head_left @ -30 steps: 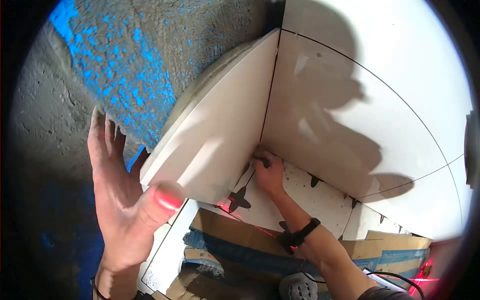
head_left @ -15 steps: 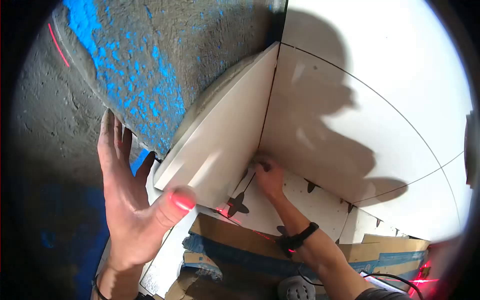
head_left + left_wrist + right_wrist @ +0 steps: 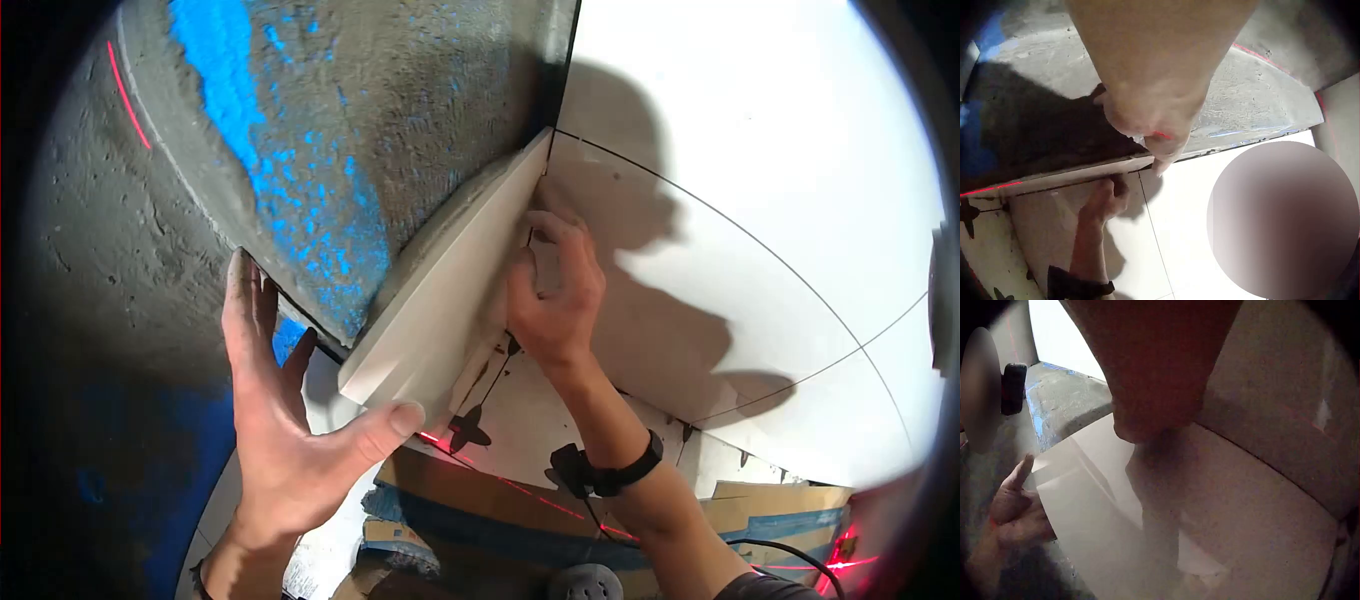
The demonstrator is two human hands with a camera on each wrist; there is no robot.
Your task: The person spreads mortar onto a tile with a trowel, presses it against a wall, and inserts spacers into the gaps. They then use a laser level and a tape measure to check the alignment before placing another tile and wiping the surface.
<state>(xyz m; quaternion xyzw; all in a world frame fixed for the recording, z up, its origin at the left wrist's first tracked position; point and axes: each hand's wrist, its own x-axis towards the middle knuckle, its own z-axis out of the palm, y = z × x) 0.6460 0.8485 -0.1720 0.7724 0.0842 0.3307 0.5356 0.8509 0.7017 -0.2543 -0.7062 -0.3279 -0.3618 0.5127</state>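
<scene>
A pale tile (image 3: 455, 295) stands on edge, meeting the white tiled wall (image 3: 780, 170) at a corner, with grey mortar (image 3: 420, 110) behind its upper edge. My left hand (image 3: 290, 445) is spread at the tile's near end, thumb by its front corner and fingers reaching the mortar's edge. In the right wrist view, this hand (image 3: 1019, 519) lies beside the tile's edge. My right hand (image 3: 565, 305) is at the tile's face near the corner joint, fingers bent. It looks curled (image 3: 1105, 201) in the left wrist view; no held object shows, though its fingertips are partly hidden.
Brown cardboard with blue bands (image 3: 470, 500) lies over the tiled floor. A dark cross-shaped spacer (image 3: 470, 430) sits at a floor joint. A black cable (image 3: 790, 548) runs at the lower right, near red laser light. Blue patches show through the mortar.
My right hand has moved up along the corner joint from near the floor. The left hand remains spread at the tile's near end, while the head view has shifted.
</scene>
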